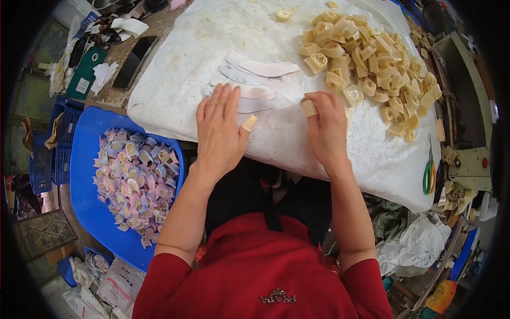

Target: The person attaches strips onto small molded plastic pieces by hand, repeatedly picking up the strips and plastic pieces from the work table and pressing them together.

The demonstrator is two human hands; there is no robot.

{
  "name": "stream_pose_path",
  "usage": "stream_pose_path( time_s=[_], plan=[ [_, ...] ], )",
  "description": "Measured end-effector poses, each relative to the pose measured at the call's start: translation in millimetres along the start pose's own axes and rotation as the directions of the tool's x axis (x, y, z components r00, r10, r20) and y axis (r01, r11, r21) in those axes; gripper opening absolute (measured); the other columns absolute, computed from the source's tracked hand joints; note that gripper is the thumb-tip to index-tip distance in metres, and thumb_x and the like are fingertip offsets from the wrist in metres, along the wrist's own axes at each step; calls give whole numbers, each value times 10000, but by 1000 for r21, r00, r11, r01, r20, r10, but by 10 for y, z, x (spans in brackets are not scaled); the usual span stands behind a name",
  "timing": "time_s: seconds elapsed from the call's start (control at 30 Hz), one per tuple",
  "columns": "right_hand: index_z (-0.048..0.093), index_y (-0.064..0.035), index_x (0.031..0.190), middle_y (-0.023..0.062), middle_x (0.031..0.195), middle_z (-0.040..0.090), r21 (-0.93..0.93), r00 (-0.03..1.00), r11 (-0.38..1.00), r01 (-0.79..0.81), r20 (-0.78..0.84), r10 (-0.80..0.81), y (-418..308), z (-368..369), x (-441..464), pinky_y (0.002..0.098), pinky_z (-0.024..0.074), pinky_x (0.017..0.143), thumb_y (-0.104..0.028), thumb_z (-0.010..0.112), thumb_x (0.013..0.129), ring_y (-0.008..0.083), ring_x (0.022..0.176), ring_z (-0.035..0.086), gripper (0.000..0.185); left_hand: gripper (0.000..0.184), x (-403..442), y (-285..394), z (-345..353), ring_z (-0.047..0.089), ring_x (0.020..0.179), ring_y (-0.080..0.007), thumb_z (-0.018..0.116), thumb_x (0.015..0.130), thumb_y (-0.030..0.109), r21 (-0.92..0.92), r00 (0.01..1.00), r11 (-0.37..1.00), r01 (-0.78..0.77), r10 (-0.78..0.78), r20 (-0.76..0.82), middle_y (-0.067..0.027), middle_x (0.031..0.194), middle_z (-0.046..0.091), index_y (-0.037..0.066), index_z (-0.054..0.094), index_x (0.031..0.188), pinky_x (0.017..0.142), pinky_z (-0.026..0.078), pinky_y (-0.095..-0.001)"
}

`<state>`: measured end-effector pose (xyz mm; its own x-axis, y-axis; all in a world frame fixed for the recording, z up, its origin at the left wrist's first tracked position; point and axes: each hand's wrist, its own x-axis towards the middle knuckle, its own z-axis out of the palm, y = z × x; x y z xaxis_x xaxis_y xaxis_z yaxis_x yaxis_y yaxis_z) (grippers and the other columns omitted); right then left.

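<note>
Flat on the white-covered table (186, 69) lie several thin curved strips (268, 68), pale pink and grey. My left hand (219, 122) rests over the left ends of the lower strips, fingers stretched out, with a yellowish wrap on the thumb. To the right of the strips, my right hand (325, 125) is closed on a beige piece (309, 108) held between thumb and fingers. Behind and right of that hand is a large heap of beige hollow pieces (366, 58).
A blue basin (90, 175) full of pink, purple and beige pieces stands at the left. Scissors (428, 175) with green and orange handles lie at the table's right edge. A dark phone (133, 63) lies at the back left. Plastic bags (414, 244) are at the lower right.
</note>
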<state>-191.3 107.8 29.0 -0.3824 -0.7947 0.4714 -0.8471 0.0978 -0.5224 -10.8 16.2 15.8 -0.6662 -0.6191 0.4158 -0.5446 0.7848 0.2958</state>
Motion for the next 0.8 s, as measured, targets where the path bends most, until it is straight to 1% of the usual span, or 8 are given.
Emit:
stream_pose_path(
  time_s=[0.1, 0.13, 0.23, 0.3, 0.47, 0.57, 0.67, 0.8],
  plan=[
    [610, -47, 952, 134, 959, 557, 183, 992, 978, -103, -51, 114, -25, -230, -141, 396, 421, 822, 97, 536, 682, 318, 963, 497, 316, 467, -1, 187, -125, 404, 1251, -339, 505, 884, 196, 120, 1000, 993, -9, 12, -24, -227, 1322, 445, -36, 443, 1285, 1041, 282, -408],
    [605, -49, 953, 131, 970, 554, 219, 999, 975, -29, -24, 35, -52, -279, -197, 397, 419, 828, 104, 535, 677, 322, 964, 495, 324, 450, -23, 254, -144, 431, 1216, -344, 492, 900, 231, -219, 1000, 975, -22, 21, -8, -235, 1292, 464, -51, 475, 1250, 1020, 309, -414],
    [604, -60, 963, 118, 1019, 547, 183, 992, 980, 81, 77, -96, -56, -434, -302, 396, 412, 847, 113, 529, 664, 320, 979, 489, 354, 433, 26, 472, -87, 567, 979, -278, 451, 955, 290, -720, 991, 688, -95, 131, -6, -194, 1080, 584, -69, 551, 1177, 879, 435, -367],
    [613, -73, 978, 112, 1050, 541, 235, 966, 967, 98, 213, -150, 24, -528, -325, 406, 389, 862, 77, 563, 667, 312, 990, 484, 348, 375, -91, 631, -21, 567, 763, -147, 448, 975, 277, -873, 861, 40, 487, -194, 471, -86, 872, 608, -6, 592, 1174, 724, 448, -255],
    [620, -87, 1003, 96, 1100, 538, -322, 955, 907, -270, -208, 210, 609, -502, -337, 407, 345, 885, -44, 656, 708, 310, 1056, 453, 300, 378, -162, 646, 100, 549, 720, -98, 426, 993, 212, -872, 874, -290, 395, -175, 454, -65, 844, 615, -56, 498, 1250, 639, 439, -233],
    [612, -67, 974, 97, 1123, 536, -438, 962, 859, -266, -175, 209, 632, -385, -372, 423, 335, 911, -35, 665, 701, 316, 1103, 425, 281, 405, -190, 672, 129, 555, 742, -140, 435, 984, 227, -858, 870, -312, 409, -152, 470, -90, 872, 604, -55, 455, 1274, 650, 437, -258],
    [575, -29, 899, 137, 1008, 572, 222, 974, 961, -168, -111, 196, 547, -358, -382, 406, 446, 844, 75, 613, 644, 327, 966, 526, 278, 414, -215, 695, 139, 567, 783, -156, 442, 978, 209, -845, 854, -334, 417, -175, 490, -109, 913, 607, -50, 426, 1300, 686, 443, -269],
    [596, -42, 970, 133, 963, 573, 61, 999, 998, -29, -23, 31, 275, -523, -430, 387, 478, 777, 115, 549, 597, 322, 919, 550, 407, 436, -236, 729, 65, 576, 823, -177, 426, 981, 228, -837, 834, -363, 409, -223, 505, -136, 959, 611, -55, 408, 1312, 728, 448, -286]
  ],
)
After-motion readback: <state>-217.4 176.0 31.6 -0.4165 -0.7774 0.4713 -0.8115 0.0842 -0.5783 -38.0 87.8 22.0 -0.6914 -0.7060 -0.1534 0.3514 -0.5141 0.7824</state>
